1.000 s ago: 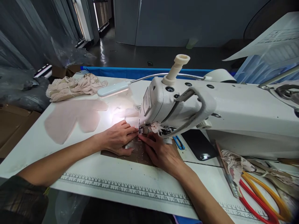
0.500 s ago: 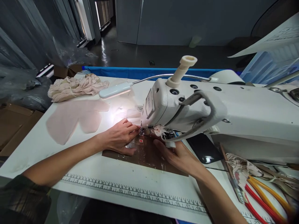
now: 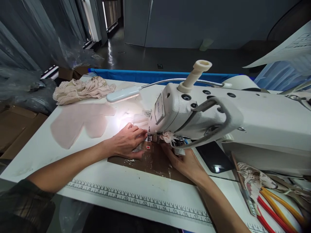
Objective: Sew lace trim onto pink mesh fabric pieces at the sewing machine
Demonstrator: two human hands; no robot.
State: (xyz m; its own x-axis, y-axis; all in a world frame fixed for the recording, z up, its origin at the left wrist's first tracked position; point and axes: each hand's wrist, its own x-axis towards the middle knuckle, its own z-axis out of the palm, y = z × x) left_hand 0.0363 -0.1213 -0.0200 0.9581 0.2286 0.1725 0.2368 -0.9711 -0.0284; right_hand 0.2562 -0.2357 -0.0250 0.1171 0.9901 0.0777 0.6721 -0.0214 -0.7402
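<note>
In the head view, the left hand [image 3: 130, 140] lies palm down, fingers close together and thumb spread away from them, its fingertips beside the needle of the sewing machine [image 3: 206, 110]. The right hand [image 3: 182, 160] reaches in from the other side, partly behind the machine's knob [image 3: 179, 151] and guard; I cannot tell whether it pinches anything. Between and below both hands is a brown plate [image 3: 155, 165].

Beyond the left hand is a lamp [image 3: 123, 94], with a lace bundle [image 3: 84, 90] farther back; to that hand's left lie pale pink pieces [image 3: 68, 126]. Right of the right hand are a phone [image 3: 213, 157], then scissors [image 3: 274, 210], cut off by the frame's edge. A printed ruler [image 3: 136, 200] runs nearer the body.

The sheer cloth [image 3: 141, 120] is just beyond the left fingers, against the machine head. Glare washes it out and the hand covers its near end; its visible part points away from the body, but its full long axis is unclear.
</note>
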